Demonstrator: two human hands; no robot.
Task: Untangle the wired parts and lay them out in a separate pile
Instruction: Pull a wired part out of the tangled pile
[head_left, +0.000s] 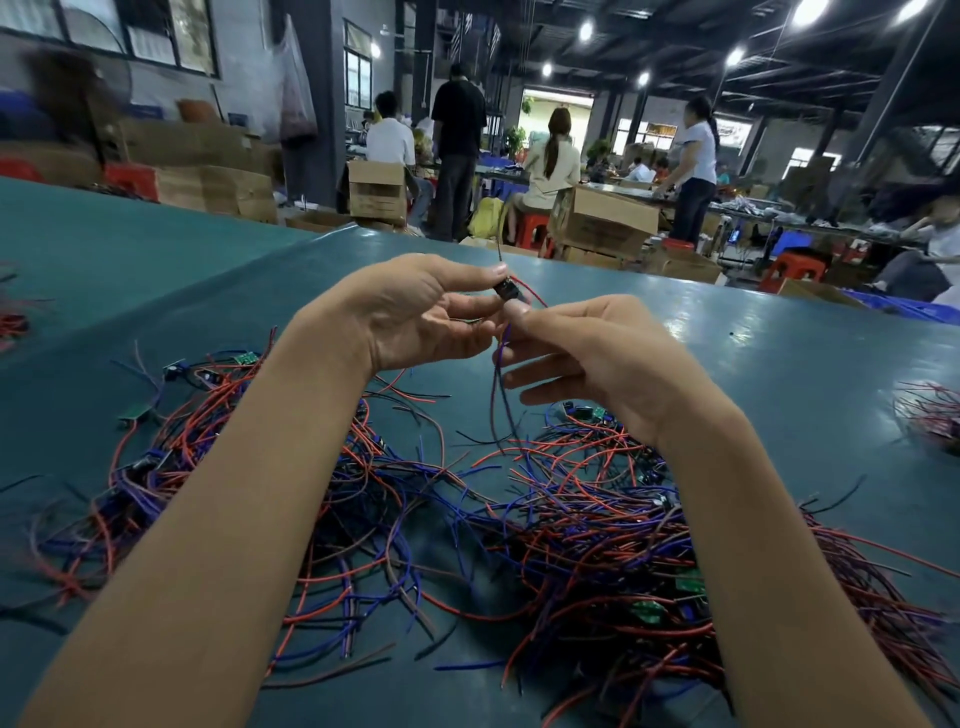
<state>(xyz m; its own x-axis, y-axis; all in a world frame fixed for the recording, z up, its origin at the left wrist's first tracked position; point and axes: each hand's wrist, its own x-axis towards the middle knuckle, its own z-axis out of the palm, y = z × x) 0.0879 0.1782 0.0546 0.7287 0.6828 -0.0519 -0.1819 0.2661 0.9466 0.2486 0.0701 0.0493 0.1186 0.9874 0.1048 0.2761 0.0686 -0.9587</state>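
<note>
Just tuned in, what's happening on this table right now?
A person holds one small black wired part up between both hands: the left hand pinches it from above, the right hand grips it from below. Its red and blue wires hang down toward the big tangled pile on the green table. A looser spread of wired parts lies to the left.

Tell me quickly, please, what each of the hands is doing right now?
Left hand: closed, pinching the small black part above the table.
Right hand: thumb and forefinger pinched on the part's wires, other fingers loose.
</note>
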